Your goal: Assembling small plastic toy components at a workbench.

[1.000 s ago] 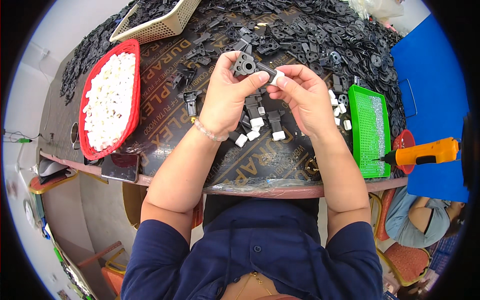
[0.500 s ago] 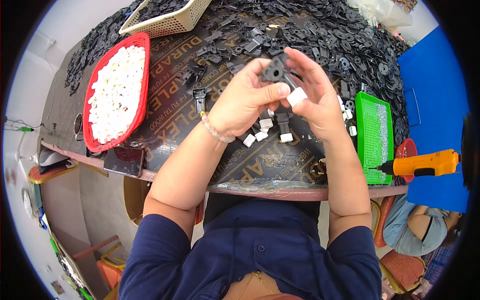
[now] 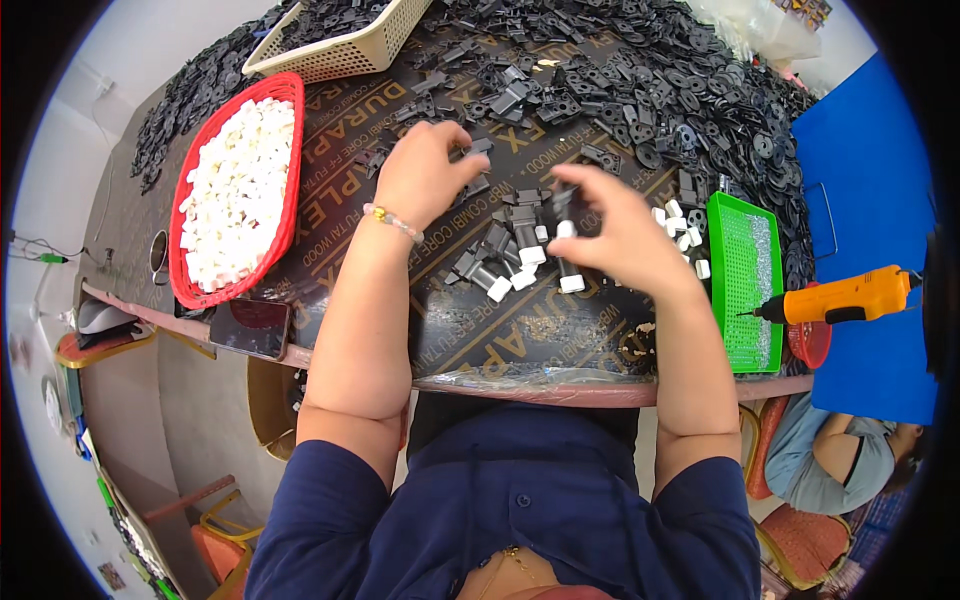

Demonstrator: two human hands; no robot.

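My left hand (image 3: pixel 425 175) reaches over the table with finger and thumb apart, beside a black plastic part (image 3: pixel 480 150). My right hand (image 3: pixel 620 225) is closed on a black plastic part with a white end block (image 3: pixel 566 229); motion blurs it, and the fingers partly cover it. Below and between the hands lie several similar black parts with white blocks (image 3: pixel 530 256) on their near ends. One of these, with its white block (image 3: pixel 571 284), lies right under my right hand.
A red basket (image 3: pixel 298 150) of white blocks stands left. Loose black parts (image 3: pixel 640 100) heap at the back, near a cream basket (image 3: pixel 345 65). At right are a green tray (image 3: pixel 735 290) with small metal pieces and an orange electric screwdriver (image 3: pixel 850 297). A phone (image 3: pixel 250 327) lies front left.
My hands have parted. The left let go of the black part and moved left; the right brought the part with its white block down toward the others on the table.
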